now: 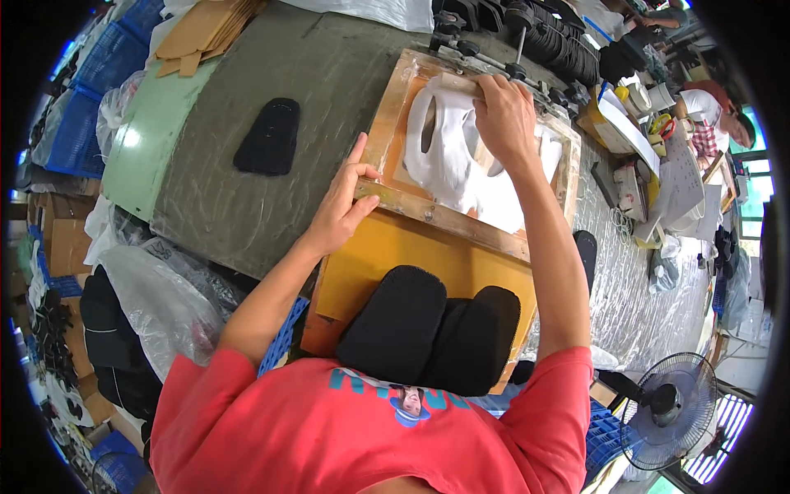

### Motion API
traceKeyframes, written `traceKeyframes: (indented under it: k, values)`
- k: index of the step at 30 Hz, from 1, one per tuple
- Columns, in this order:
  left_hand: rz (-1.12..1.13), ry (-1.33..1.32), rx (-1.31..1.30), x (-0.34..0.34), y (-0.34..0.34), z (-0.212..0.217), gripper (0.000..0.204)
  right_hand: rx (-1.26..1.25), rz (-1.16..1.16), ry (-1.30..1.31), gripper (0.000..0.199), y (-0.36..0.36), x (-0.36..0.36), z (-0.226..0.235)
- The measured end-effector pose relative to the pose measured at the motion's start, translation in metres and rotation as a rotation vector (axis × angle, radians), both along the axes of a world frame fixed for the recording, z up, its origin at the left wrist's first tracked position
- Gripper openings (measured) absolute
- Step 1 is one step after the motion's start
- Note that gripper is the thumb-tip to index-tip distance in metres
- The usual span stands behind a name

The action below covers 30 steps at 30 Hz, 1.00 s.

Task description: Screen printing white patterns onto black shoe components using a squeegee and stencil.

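A wooden-framed printing screen (457, 228) lies tilted on the work surface, with thick white ink (448, 169) smeared over its mesh. My left hand (336, 212) grips the screen's near left corner, thumb and fingers on the wood. Over the far part of the mesh, my right hand (506, 119) is closed on a squeegee with a pale wooden handle (457, 83); the fingers partly hide it. Close to my body, several black fabric pieces (399, 317) with rounded tops are stacked on a yellow board (362, 255). Another black piece (270, 136) lies flat left of the screen.
The grey table (222, 198) stretches left and right. Brown card pieces (202, 37) sit at the far left. Metal clamps and black cord (547, 45) are beyond the screen. Boxes with scissors (661, 125) stand at right, a fan (671, 403) near right. Another person (708, 119) is far right.
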State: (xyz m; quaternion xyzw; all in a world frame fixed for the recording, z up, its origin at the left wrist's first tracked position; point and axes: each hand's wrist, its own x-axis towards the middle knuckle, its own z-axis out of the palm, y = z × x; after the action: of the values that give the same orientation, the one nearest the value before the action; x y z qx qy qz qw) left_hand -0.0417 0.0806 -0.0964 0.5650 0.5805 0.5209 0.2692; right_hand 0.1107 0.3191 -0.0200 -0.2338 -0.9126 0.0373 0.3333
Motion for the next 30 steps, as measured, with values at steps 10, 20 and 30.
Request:
traceKeyframes:
  k: [10,20,30]
  values:
    - [0.028,0.036,-0.002,-0.002,-0.006,0.003,0.028,-0.289,-0.012,-0.312,0.023,-0.033,0.105,0.025]
    - [0.043,0.058,-0.024,-0.004,-0.007,0.001,0.027,-0.073,-0.24,-0.191,0.018,-0.059,0.131,-0.007]
    - [-0.007,-0.18,-0.039,0.003,0.002,0.012,0.025,-0.079,-0.324,-0.178,0.016,0.054,0.065,0.019]
